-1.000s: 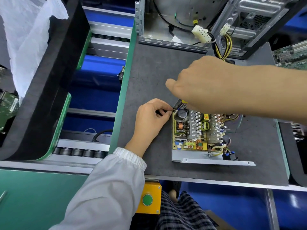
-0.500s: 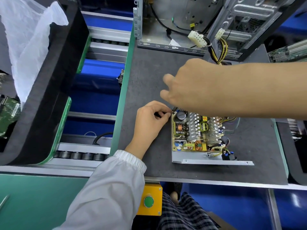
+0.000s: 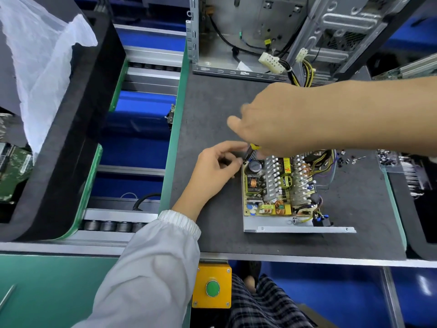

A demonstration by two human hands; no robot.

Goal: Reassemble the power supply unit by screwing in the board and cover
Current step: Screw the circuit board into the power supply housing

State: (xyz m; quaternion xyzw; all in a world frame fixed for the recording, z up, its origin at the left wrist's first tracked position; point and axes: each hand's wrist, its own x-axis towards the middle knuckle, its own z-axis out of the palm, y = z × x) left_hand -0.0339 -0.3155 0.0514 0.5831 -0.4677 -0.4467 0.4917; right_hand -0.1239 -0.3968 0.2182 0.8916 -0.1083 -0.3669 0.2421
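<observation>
Board [image 3: 272,185] looks stiff but breakable; hold its edges. Left hand [image 3: 212,169] pinches at its far-left corner; right hand [image 3: 267,124] grips a screwdriver [image 3: 251,151] there.

Electronics assy line: roller conveyor [image 3: 113,226] left of the fingers [image 3: 233,159], open PC chassis [image 3: 295,34] beyond, start button [image 3: 212,288] below.

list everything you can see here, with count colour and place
circuit board: one, yellow-green, in its metal tray on the mat
metal tray: one, silver, centre of mat
mat: one, dark grey, on workbench
screwdriver: one, yellow and black, at board's far left corner
computer case: one, silver, far edge
white connector: one, by the case
push button box: one, yellow with green button, front edge
plastic bag: one, white, far left
left hand: pinching at board corner
right hand: gripping screwdriver
</observation>
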